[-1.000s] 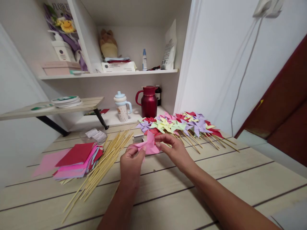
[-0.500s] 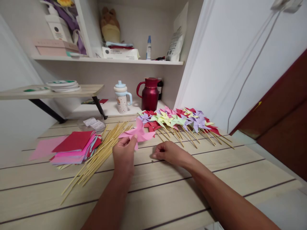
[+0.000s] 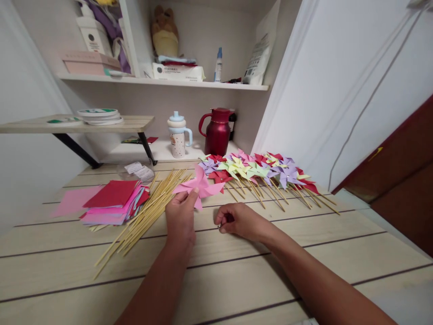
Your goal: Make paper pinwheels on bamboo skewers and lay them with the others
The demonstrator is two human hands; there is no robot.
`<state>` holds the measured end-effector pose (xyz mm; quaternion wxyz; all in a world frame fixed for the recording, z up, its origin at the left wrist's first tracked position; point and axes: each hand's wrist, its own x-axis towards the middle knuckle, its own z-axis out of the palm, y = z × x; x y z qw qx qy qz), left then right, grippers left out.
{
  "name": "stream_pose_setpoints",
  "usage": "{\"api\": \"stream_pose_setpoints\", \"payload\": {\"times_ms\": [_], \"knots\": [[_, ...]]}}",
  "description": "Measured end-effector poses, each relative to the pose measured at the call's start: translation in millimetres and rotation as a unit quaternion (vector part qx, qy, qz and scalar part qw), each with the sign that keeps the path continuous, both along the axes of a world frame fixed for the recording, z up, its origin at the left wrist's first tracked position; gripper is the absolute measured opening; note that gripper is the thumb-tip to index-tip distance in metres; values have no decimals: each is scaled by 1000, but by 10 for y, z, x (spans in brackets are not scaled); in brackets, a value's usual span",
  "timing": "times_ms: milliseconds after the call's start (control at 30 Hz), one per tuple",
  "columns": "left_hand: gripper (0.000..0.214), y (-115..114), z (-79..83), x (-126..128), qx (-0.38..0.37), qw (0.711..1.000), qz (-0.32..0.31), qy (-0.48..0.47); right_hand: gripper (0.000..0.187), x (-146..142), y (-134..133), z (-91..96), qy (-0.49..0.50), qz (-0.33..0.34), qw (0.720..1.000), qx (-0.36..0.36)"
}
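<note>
Between the thumb and fingers of my left hand is a pink paper pinwheel, its blades facing up and no stick on it. My right hand rests low over the table, thumb and index finger closed on a small shiny metal piece, too small to name surely. Left of my left hand lies a bundle of thin wooden sticks. Beyond my right hand, finished pinwheels in several colours lie in a heap, their sticks pointing toward me.
Stacked coloured paper squares lie on the left, a clear plastic container behind them. Tape rolls sit on a small raised shelf. A tumbler and a red jug stand at the back, under a cabinet shelf.
My right thumb and index finger have come down and closed on the small metal piece that lay on the table. My left hand keeps the pink pinwheel. The view has shifted slightly.
</note>
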<state>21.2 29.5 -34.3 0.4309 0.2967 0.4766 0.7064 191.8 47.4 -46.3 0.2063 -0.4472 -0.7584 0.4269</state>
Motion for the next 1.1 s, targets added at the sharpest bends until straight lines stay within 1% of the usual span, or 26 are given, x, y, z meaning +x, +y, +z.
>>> {"api": "stream_pose_setpoints", "payload": {"times_ms": [133, 333, 467, 700, 867, 967, 1100], "knots": [[31, 11, -22, -4, 4, 1000, -2, -6, 17, 18, 11, 32, 1, 3, 1000, -10], [30, 6, -24, -2, 7, 1000, -8, -11, 11, 15, 12, 50, -8, 0, 1000, -4], [30, -6, -10, 2, 11, 1000, -13, -11, 8, 7, -6, 34, -7, 7, 1000, 11], [32, -4, -7, 7, 7, 1000, -19, -9, 12, 16, 14, -9, 2, 23, 999, 23], [31, -15, 0, -4, -5, 1000, -19, 11, 14, 6, 30, -37, 13, 12, 999, 35], [31, -31, 17, -1, -9, 1000, -11, 25, 15, -25, 9, 25, 33, 1, 998, 48], [33, -48, 50, 18, -11, 999, 3, 36, 12, -40, -57, 233, 81, -14, 994, 66]]}}
